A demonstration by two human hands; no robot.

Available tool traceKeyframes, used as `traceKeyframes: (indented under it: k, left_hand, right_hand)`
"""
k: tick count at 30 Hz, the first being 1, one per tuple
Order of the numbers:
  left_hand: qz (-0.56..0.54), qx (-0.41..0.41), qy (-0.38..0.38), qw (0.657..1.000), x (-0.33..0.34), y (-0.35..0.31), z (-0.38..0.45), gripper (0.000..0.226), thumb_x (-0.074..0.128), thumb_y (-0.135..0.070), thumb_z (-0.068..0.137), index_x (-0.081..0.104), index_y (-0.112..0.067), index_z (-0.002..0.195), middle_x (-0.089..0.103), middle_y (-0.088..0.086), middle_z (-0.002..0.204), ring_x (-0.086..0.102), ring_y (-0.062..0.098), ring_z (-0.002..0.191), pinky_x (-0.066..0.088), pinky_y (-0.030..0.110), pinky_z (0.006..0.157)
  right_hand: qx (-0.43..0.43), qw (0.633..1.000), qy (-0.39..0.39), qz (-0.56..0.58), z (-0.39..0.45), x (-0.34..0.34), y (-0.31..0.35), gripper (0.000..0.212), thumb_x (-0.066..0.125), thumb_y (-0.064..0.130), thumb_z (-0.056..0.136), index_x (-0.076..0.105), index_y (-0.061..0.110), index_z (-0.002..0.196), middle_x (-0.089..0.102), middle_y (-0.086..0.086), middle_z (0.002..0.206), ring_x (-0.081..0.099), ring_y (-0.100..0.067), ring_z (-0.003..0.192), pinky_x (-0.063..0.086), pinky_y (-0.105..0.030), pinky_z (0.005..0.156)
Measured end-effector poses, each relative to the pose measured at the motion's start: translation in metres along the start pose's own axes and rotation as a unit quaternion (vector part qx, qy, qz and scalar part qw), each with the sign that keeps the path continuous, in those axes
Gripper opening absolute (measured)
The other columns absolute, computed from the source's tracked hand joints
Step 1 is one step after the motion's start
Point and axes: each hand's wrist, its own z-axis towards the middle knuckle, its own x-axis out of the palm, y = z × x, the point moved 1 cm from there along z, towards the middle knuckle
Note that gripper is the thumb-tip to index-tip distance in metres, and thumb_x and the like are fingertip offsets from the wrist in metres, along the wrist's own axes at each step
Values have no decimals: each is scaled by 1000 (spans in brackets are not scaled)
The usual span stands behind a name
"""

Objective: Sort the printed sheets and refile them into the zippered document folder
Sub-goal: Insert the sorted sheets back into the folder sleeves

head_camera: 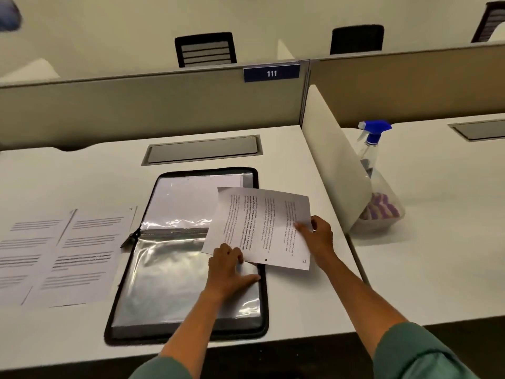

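A black-edged zippered document folder [153, 272] lies open on the white desk, its clear plastic sleeves glinting, with white paper inside at the top. A printed sheet [262, 228] hovers over the folder's right edge, turned sideways. My right hand [318, 237] pinches that sheet at its right side. My left hand [231, 269] rests on the plastic sleeve by the sheet's lower left corner, thumb stretched out along the plastic. Two more printed sheets [62, 255] lie flat to the left of the folder. The zipper pull [131, 237] sticks out at the folder's left side.
A grey cable hatch [202, 153] sits in the desk behind the folder. A white divider [333, 165] bounds the desk on the right; behind it stand a blue-topped spray bottle [373, 143] and a clear bag with purple cloth [379, 212]. Partition labelled 111 [272, 73].
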Motion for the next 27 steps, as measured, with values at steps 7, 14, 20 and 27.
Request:
traceKeyframes:
  k: [7,14,20,27]
  left_hand:
    - [26,-34,1,999,-2,-8,-5,83,67,-84,49,51,-25,105,42,-3,109,41,17,100,41,30,79]
    - [-17,-47,-18,999,-2,-7,-10,57,73,-60,71,51,-22,108,43,0,113,43,19,104,43,31,83]
    - [-111,-26,-45,992,-9,-6,-16,19,67,-31,87,60,-15,96,56,1,105,53,19,97,49,32,81]
    - [-140,-4,-30,990,-19,-10,-19,13,60,-20,91,68,-19,80,67,-6,80,62,11,71,53,26,66]
  right_hand:
    - [-2,1000,-13,-3,-10,3,1,12,73,23,88,62,19,90,70,7,92,70,-19,84,59,-36,74]
    - [-15,999,-52,6,-34,4,12,11,72,21,89,61,20,91,69,6,92,69,-18,84,57,-33,71]
    - [-16,994,-98,44,-58,-6,8,11,72,18,89,62,19,93,69,-2,97,69,-18,83,56,-31,69]
    - [-11,988,-133,71,-78,-27,9,15,73,15,89,62,18,99,68,1,94,69,-21,85,58,-37,76]
